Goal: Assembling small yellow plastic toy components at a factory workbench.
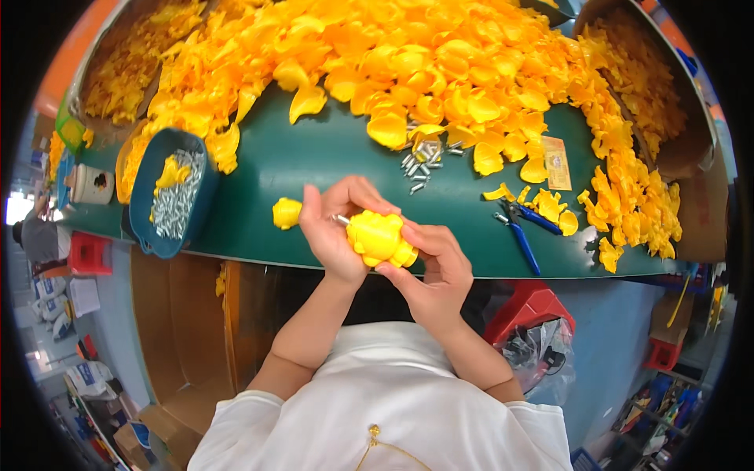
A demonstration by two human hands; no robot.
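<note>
A yellow plastic toy figure (375, 237) is between my two hands, above the near edge of the green table. My right hand (437, 271) grips it from the right, thumb below and fingers on top. My left hand (336, 235) is curled round its left side, thumb raised, fingers partly hidden behind it. A small silver metal cylinder (342, 220) shows at the figure's left, next to my left palm; whether it sits in the figure or just against it, I cannot tell. Another rounded yellow piece (287, 213) lies on the table left of my left hand.
Yellow plastic shells (440, 71) are heaped across the back. A blue bin (206, 184) of metal cylinders stands left; loose cylinders (422, 163) lie beyond my hands. Blue-handled pliers (523, 245) and yellow scraps (550, 206) lie right. Cardboard boxes (701, 149) flank the heap.
</note>
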